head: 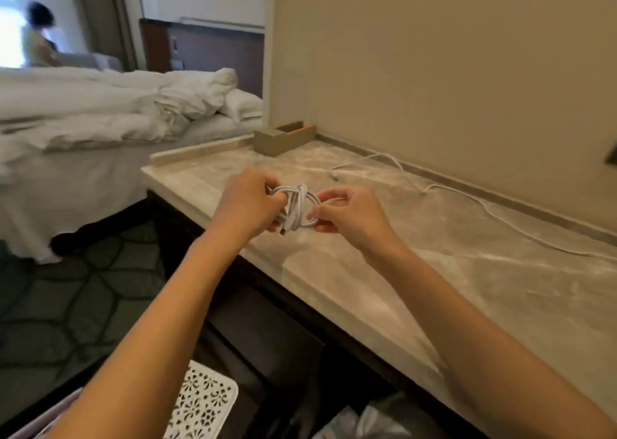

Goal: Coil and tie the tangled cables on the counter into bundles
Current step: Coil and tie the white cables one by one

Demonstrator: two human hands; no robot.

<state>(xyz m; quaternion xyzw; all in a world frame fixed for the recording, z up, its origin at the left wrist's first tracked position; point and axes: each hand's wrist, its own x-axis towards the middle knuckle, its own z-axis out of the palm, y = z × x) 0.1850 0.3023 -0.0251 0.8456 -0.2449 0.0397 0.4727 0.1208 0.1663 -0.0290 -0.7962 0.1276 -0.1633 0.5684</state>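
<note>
White coil (pixel 295 210), wrapped at its middle, held above the desk's (pixel 434 271) left end, near the front edge. My left grip (pixel 247 201) curls round one loop and my right grip (pixel 350 215) pinches the other. I judge that slack in either could let the wrap spring loose.

White coiled cable (pixel 295 209), beige veined marble counter (pixel 417 271), white bedding (pixel 100 111), dk green patterned carpet (pixel 66 305)

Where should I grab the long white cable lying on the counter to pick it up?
Probably near its loose end, pinching it from above. The cable lies flat on the counter, so fingers cannot easily slide under it. That end sits free out in the open, while the rest trails far off to the right.
</note>
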